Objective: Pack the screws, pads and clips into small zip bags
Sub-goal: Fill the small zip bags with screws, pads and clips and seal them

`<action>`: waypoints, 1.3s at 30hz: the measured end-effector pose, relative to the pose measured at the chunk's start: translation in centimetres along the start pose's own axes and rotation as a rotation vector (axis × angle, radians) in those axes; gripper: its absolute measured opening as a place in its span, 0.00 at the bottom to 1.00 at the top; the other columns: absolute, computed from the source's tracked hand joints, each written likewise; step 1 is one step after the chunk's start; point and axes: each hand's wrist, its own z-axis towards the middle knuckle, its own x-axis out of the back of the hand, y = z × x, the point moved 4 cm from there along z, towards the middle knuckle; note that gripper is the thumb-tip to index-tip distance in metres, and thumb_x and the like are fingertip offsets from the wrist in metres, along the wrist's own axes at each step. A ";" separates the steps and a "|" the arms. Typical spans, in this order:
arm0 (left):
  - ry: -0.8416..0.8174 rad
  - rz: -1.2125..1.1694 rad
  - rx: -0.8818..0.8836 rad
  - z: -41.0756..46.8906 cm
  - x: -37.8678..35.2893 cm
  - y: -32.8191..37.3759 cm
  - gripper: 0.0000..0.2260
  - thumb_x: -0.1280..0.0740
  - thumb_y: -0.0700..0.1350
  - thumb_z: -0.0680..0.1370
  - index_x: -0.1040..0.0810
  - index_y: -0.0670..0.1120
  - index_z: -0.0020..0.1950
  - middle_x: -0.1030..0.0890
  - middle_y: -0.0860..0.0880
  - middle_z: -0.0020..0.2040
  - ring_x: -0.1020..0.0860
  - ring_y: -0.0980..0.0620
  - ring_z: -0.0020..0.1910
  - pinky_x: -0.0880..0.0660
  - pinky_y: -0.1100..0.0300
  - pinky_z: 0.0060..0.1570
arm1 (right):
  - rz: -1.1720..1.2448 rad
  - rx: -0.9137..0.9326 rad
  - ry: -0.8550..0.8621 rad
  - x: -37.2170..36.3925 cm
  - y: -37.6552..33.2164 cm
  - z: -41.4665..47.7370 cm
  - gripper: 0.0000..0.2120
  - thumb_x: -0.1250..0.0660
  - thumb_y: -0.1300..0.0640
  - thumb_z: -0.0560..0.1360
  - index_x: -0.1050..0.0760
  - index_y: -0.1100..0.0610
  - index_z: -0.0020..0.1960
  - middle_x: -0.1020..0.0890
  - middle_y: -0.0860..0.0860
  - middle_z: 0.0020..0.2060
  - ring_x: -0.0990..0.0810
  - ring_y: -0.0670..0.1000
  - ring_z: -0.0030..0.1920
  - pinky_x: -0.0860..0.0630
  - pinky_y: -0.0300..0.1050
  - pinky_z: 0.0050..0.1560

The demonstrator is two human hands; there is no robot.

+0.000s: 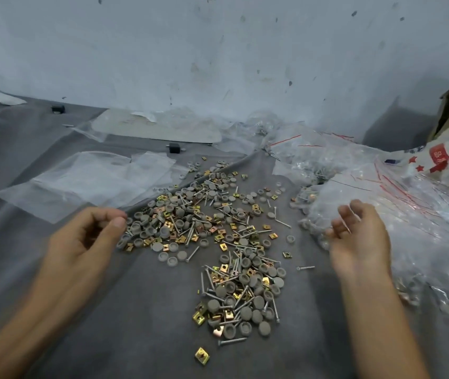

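Right, closest to us at the bottom centre of the frame, a lone brass clip (pixel 202 356) sits on the grey cloth (pixel 122 324), apart from everything else. Just above it a single screw (pixel 231 341) lies almost straight across the frame, its head seemingly toward the left. Up from there is the lower heap (pixel 245 294) — screws, round grey pads (pixel 246 313) and brass clips all jumbled, the screws pointing every which way.

Now the hands, level with each other at mid-frame. The left hand (pixel 81 236) is curled, thumb tip up against the forefinger, right at the left-hand edge of the upper heap (pixel 190 214). Whether a part is pinched in there I cannot tell. The heap lies directly right of those fingertips, touching or as near as makes no difference, and its long axis climbs from there toward the upper right along a fold in the cloth. The right hand (pixel 360 242) hangs slack, fingers loosely bent and gripping nothing, beside the filled bags (pixel 423 228) at the right and well apart from the loose parts. So I'd judge the left hand the nearer one for the next pick.

Beyond it, in the left middle, flat empty zip bags (pixel 89 181) wait, with the pale wall (pixel 218 50) behind.
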 end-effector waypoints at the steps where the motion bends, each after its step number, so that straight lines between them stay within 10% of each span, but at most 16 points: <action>1: 0.003 -0.004 0.017 0.2 -0.3 -0.1 0.04 0.30 0.53 0.78 0.18 0.54 0.49 0.18 0.52 0.40 0.23 0.60 0.38 0.26 0.68 0.39 | -0.083 -0.010 -0.132 -1.2 0.7 -0.6 0.04 0.36 0.58 0.80 0.24 0.52 0.48 0.22 0.46 0.35 0.28 0.45 0.30 0.32 0.39 0.32; 7: 0.112 0.154 0.156 3.3 0.3 -2.2 0.05 0.31 0.42 0.80 0.19 0.53 0.47 0.17 0.53 0.44 0.20 0.57 0.44 0.25 0.62 0.48 | -0.963 0.464 -0.793 -6.4 5.4 -6.5 0.05 0.33 0.47 0.80 0.23 0.39 0.54 0.17 0.39 0.45 0.18 0.42 0.41 0.23 0.37 0.39; 18: -0.096 1.085 0.280 12.3 1.4 -6.3 0.19 0.33 0.55 0.79 0.22 0.47 0.66 0.21 0.40 0.66 0.25 0.37 0.63 0.29 0.45 0.61 | -1.201 0.465 -1.065 -7.0 8.9 -9.5 0.12 0.36 0.44 0.81 0.27 0.38 0.64 0.19 0.37 0.46 0.21 0.35 0.46 0.22 0.37 0.45; 33: 0.131 0.566 0.018 10.2 3.0 0.0 0.10 0.32 0.55 0.79 0.21 0.52 0.42 0.18 0.56 0.41 0.20 0.54 0.45 0.27 0.53 0.44 | -1.058 0.457 -1.046 -7.6 8.9 -10.3 0.08 0.35 0.48 0.81 0.22 0.41 0.59 0.19 0.36 0.48 0.21 0.38 0.51 0.24 0.32 0.47; 39: -0.146 -0.250 0.227 2.8 -0.3 4.8 0.14 0.35 0.53 0.80 0.17 0.46 0.42 0.17 0.48 0.42 0.20 0.53 0.39 0.23 0.58 0.44 | -0.554 0.033 -0.994 -8.6 9.0 -11.2 0.30 0.25 0.39 0.71 0.30 0.40 0.70 0.21 0.38 0.61 0.19 0.41 0.59 0.20 0.40 0.52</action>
